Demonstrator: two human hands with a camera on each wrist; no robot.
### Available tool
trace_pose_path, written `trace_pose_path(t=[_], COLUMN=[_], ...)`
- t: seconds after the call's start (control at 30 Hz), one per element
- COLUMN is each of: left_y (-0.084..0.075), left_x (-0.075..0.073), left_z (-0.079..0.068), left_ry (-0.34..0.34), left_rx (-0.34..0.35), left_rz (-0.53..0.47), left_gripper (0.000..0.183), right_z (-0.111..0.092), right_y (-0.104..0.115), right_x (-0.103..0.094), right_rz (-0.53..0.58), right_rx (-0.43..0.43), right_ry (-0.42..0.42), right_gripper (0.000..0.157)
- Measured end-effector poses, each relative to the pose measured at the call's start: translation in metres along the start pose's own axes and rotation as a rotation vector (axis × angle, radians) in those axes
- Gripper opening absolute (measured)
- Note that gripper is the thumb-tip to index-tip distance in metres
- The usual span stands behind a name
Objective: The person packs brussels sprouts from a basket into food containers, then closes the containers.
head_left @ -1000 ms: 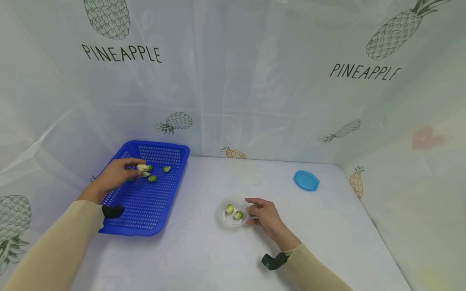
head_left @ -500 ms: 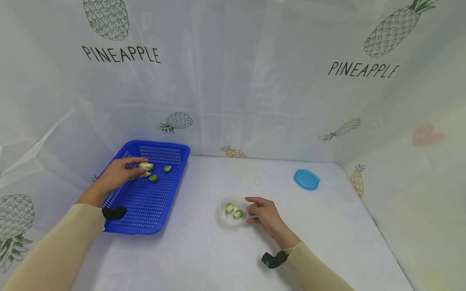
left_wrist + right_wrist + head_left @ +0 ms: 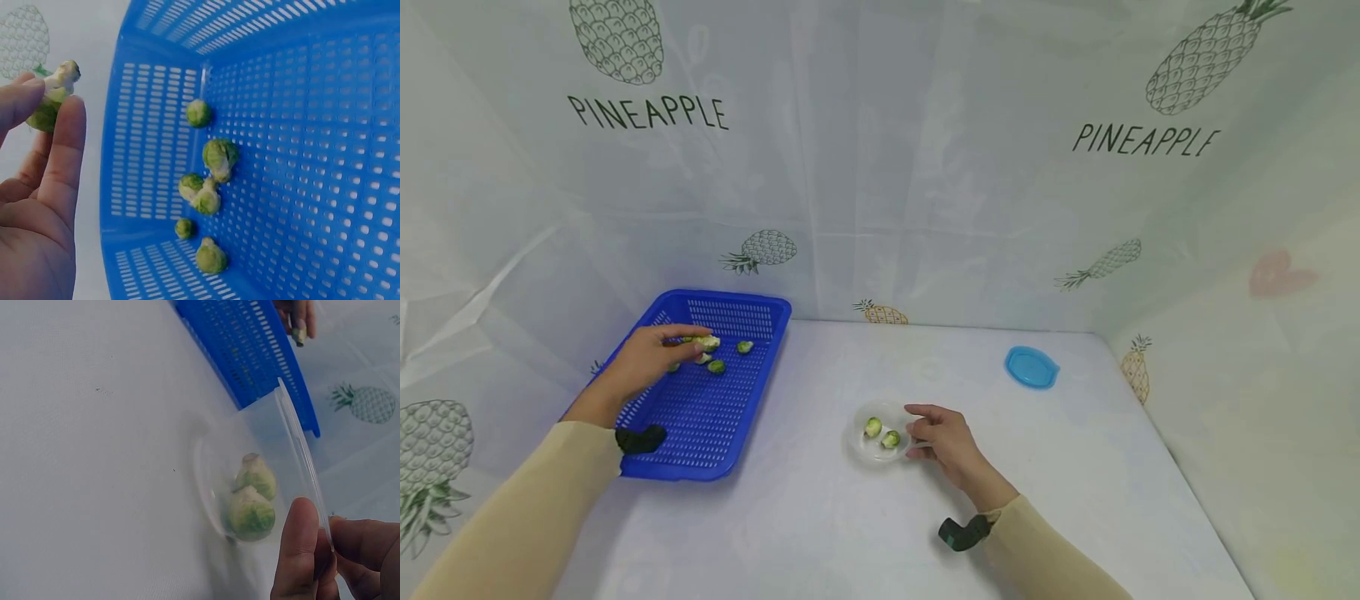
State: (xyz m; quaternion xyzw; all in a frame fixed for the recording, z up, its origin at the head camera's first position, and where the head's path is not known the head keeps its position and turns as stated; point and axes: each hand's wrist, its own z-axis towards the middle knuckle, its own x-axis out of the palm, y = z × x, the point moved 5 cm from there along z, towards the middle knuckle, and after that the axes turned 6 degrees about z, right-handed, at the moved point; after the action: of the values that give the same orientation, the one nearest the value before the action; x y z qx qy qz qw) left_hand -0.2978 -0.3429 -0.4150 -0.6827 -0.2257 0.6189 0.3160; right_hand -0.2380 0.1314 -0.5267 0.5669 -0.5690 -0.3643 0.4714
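My left hand (image 3: pixel 642 362) pinches a Brussels sprout (image 3: pixel 45 114) between thumb and fingers, held up over the far left part of the blue basket (image 3: pixel 696 433). Its pale stem end points up and away in the left wrist view. Several more sprouts lie in the basket, among them a round one (image 3: pixel 199 113) and a larger one (image 3: pixel 220 155). At mid-table, my right hand (image 3: pixel 951 446) grips the rim of a small clear plastic bowl (image 3: pixel 247 428), thumb on one side and fingers on the other. Two sprouts, a front one (image 3: pixel 251 517) and another (image 3: pixel 261 476), sit inside it.
A light blue lid (image 3: pixel 1032 367) lies on the white table (image 3: pixel 820 525), back right of the bowl. Pineapple-printed sheeting (image 3: pixel 880 167) stands behind the table and along both sides.
The sprout in my left hand has turned and shifted slightly to the right between the fingertips. My right hand and the bowl keep their place; the head view has tilted a little.
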Motion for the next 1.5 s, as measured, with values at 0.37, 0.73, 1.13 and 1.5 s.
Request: trace_pose_path(t=[0.37,0.73,1.13,1.5], left_y=[-0.015,-0.041,-0.073,-0.093], left_x=[0.011,0.024,0.054,0.092], left_z=[-0.002,-0.012,-0.021,-0.025], left_ry=[-0.023,-0.054,-0.032,0.022], left_rx=[0.034,0.083,0.149,0.169], left_rz=[-0.009,-0.087,-0.165,-0.173], left_gripper=[0.054,0.047,0.038,0.033], right_z=[0.000,0.003,0.002,0.003], right_y=[0.001,0.001,0.002,0.004], right_x=[0.001,0.001,0.002,0.003], right_rz=[-0.002,0.000,0.006,0.009], right_rx=[0.001,0.000,0.002,0.003], right_ry=[0.011,0.009,0.017,0.028], right_gripper=[0.043,0.044,0.045,0.045])
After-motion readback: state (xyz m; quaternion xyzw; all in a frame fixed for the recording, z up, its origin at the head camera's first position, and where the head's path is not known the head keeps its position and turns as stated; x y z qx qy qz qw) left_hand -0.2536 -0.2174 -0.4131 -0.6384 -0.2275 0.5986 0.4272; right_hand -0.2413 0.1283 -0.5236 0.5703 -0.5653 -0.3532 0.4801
